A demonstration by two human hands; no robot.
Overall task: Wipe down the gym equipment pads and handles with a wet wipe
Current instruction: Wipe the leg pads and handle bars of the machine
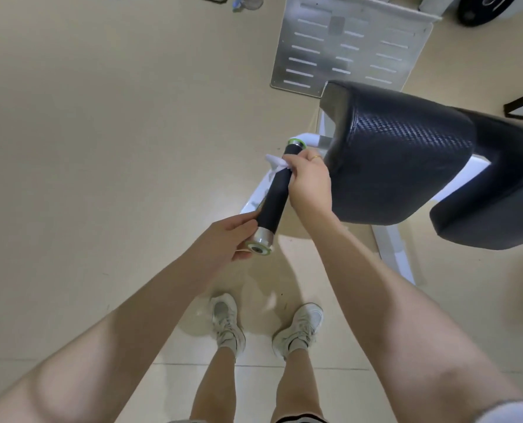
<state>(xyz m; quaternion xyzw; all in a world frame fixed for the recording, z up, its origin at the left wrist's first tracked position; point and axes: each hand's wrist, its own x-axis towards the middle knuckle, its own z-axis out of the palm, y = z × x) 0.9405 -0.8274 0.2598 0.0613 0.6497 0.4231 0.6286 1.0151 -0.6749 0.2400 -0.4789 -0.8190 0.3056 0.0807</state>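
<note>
My right hand [307, 181] clamps the wet wipe [277, 163] round the handle [275, 190] while my left hand [232, 239] grips its near end cap [258, 244], so loose wipe could bunch and skip rubber.

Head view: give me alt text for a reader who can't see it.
The right hand wraps a white wet wipe round the far end of a black machine handle, while the left hand grips its near metal end cap. A black seat pad sits to the right.

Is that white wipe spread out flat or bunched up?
Bunched up. The wet wipe is crumpled under the right hand, pressed around the black handle, with only wrinkled ends sticking out.
</note>
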